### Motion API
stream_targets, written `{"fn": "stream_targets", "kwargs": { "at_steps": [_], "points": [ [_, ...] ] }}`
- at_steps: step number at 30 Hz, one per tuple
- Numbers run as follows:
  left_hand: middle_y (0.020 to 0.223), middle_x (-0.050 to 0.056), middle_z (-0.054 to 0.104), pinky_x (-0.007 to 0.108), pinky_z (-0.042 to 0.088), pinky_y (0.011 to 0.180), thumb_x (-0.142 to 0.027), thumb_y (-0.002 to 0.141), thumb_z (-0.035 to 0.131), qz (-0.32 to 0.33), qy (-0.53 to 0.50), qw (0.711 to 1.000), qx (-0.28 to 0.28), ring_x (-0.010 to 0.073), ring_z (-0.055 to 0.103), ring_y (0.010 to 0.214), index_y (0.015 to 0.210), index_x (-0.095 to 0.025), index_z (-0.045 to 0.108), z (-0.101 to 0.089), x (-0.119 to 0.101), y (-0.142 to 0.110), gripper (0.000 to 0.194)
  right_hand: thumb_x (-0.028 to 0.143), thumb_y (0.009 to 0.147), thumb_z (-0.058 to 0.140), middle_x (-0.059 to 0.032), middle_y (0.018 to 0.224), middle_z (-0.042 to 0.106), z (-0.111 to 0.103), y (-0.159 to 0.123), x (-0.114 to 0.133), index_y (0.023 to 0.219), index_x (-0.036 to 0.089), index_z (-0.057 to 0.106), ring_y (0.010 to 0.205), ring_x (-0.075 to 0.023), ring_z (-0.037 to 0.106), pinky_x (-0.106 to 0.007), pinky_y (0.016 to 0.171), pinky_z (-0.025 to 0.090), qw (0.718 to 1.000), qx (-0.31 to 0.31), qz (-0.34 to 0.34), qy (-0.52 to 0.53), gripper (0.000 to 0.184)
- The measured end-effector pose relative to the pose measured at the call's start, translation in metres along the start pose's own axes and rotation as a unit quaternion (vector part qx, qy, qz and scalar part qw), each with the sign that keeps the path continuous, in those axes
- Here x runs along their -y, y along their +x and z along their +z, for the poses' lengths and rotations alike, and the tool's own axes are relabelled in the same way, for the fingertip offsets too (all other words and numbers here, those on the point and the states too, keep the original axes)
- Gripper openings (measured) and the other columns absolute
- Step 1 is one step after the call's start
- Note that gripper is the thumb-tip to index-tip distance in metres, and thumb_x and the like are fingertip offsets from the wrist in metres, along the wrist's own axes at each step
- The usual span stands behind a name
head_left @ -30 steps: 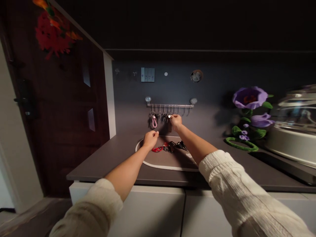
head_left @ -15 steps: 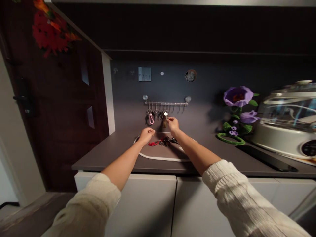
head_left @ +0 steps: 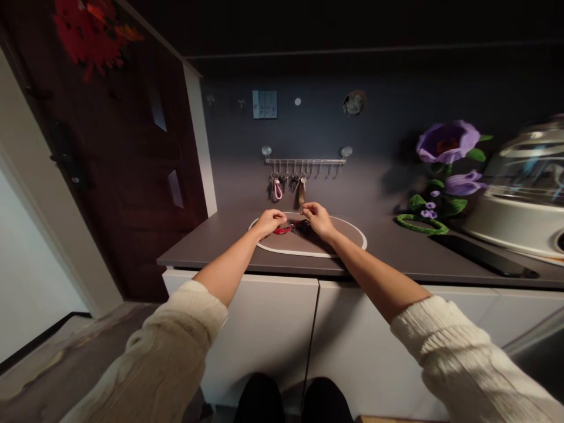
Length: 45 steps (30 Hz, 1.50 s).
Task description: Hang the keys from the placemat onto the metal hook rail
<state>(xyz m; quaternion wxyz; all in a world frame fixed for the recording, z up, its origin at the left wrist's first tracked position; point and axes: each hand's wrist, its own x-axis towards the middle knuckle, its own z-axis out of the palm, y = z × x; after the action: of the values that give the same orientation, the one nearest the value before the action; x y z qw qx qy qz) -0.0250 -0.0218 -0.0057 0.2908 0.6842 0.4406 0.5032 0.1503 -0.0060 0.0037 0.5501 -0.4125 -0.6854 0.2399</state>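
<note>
Brown flat strap (head_left: 302,192), hanging at six o'clock below the clear plastic hook rail (head_left: 326,161): should handle light, limp; pinch its lower end. Right hand (head_left: 319,221) curls there, left hand (head_left: 269,222) at the strap's eight o'clock; from here, I cannot tell whether either grips anything.

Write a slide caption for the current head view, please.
Left hand and right hand reach over an oval mat, below keys hanging from a hook rail.

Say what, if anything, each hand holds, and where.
The left hand shows nothing held. The right hand is at the lower end of the brown strap; gripping cannot be told.
</note>
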Motion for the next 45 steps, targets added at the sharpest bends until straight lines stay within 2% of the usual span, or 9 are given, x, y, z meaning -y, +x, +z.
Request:
{"fn": "stream_targets", "kwargs": {
  "at_steps": [8,12,16,20,25,31,36,40,45],
  "points": [
    [0.066,0.002,0.062,0.023,0.039,0.059,-0.027,0.069,0.059,0.052,0.080,0.993,0.065,0.0097,0.050,0.059,0.075,-0.011,0.066,0.005,0.001,-0.001,0.019,0.017,0.078,0.045,-0.0059,0.082,0.066,-0.006,-0.016,0.006,0.093,0.017,0.059,0.079,-0.0160,0.060,-0.030,0.079,0.042,0.973,0.032,-0.063,-0.221,0.021],
    [0.065,0.002,0.063,0.022,0.038,0.058,-0.028,0.067,0.061,0.066,0.106,0.988,0.089,0.0099,0.051,0.059,0.072,-0.012,0.066,0.006,0.002,-0.001,0.017,0.015,0.078,0.044,-0.0077,0.085,0.066,-0.004,-0.014,0.006,0.095,0.015,0.060,0.080,-0.0172,0.060,-0.029,0.078,0.042,0.965,0.029,-0.056,-0.254,0.024],
    [0.060,0.001,0.061,0.022,0.037,0.053,-0.029,0.068,0.061,0.044,0.099,0.988,0.111,0.0092,0.050,0.053,0.070,-0.012,0.065,0.006,0.002,0.000,0.018,0.015,0.078,0.043,-0.0072,0.083,0.066,-0.004,-0.012,0.004,0.094,0.016,0.060,0.078,-0.0168,0.060,-0.029,0.078,0.042,0.965,0.021,-0.048,-0.258,0.024],
    [0.054,0.000,0.058,0.021,0.036,0.051,-0.027,0.070,0.059,0.045,0.100,0.990,0.092,0.0076,0.046,0.048,0.069,-0.012,0.064,0.005,0.003,0.001,0.016,0.016,0.077,0.044,-0.0064,0.082,0.066,-0.004,-0.011,0.005,0.093,0.016,0.061,0.078,-0.0161,0.060,-0.028,0.077,0.042,0.965,0.021,-0.044,-0.258,0.023],
    [0.058,0.000,0.058,0.022,0.038,0.053,-0.025,0.070,0.060,0.046,0.081,0.995,0.026,0.0075,0.046,0.051,0.070,-0.012,0.063,0.003,0.002,0.005,0.013,0.017,0.077,0.045,-0.0063,0.083,0.066,-0.003,-0.009,0.003,0.092,0.017,0.061,0.080,-0.0161,0.060,-0.028,0.078,0.043,0.963,0.023,-0.044,-0.263,0.022],
    [0.058,-0.001,0.058,0.024,0.041,0.059,-0.025,0.069,0.063,0.016,-0.018,1.000,-0.015,0.0084,0.049,0.053,0.071,-0.013,0.061,0.001,-0.003,0.007,0.013,0.018,0.078,0.045,-0.0066,0.086,0.067,-0.002,-0.007,0.001,0.092,0.017,0.062,0.082,-0.0165,0.060,-0.028,0.079,0.043,0.961,0.029,-0.048,-0.269,0.022],
    [0.065,0.000,0.062,0.025,0.041,0.067,-0.026,0.066,0.066,0.005,-0.053,0.997,-0.051,0.0095,0.052,0.062,0.072,-0.013,0.062,-0.002,-0.006,0.009,0.015,0.019,0.078,0.045,-0.0058,0.085,0.067,-0.002,-0.008,0.005,0.093,0.017,0.062,0.081,-0.0159,0.060,-0.028,0.078,0.043,0.962,0.034,-0.048,-0.265,0.022],
    [0.070,0.001,0.063,0.024,0.039,0.064,-0.030,0.066,0.066,-0.007,-0.075,0.995,-0.070,0.0097,0.052,0.064,0.075,-0.014,0.063,-0.004,-0.007,0.010,0.019,0.020,0.078,0.047,-0.0055,0.085,0.067,0.000,-0.010,0.009,0.093,0.017,0.062,0.079,-0.0148,0.059,-0.028,0.078,0.043,0.970,0.034,-0.057,-0.233,0.021],
    [0.071,0.001,0.062,0.023,0.035,0.059,-0.037,0.065,0.066,-0.002,-0.098,0.993,-0.065,0.0092,0.049,0.062,0.078,-0.014,0.064,-0.005,-0.007,0.011,0.026,0.024,0.078,0.050,-0.0027,0.078,0.066,0.002,-0.014,0.017,0.091,0.018,0.061,0.071,-0.0126,0.058,-0.027,0.073,0.043,0.982,0.055,-0.071,-0.165,0.018]
  ]
}}
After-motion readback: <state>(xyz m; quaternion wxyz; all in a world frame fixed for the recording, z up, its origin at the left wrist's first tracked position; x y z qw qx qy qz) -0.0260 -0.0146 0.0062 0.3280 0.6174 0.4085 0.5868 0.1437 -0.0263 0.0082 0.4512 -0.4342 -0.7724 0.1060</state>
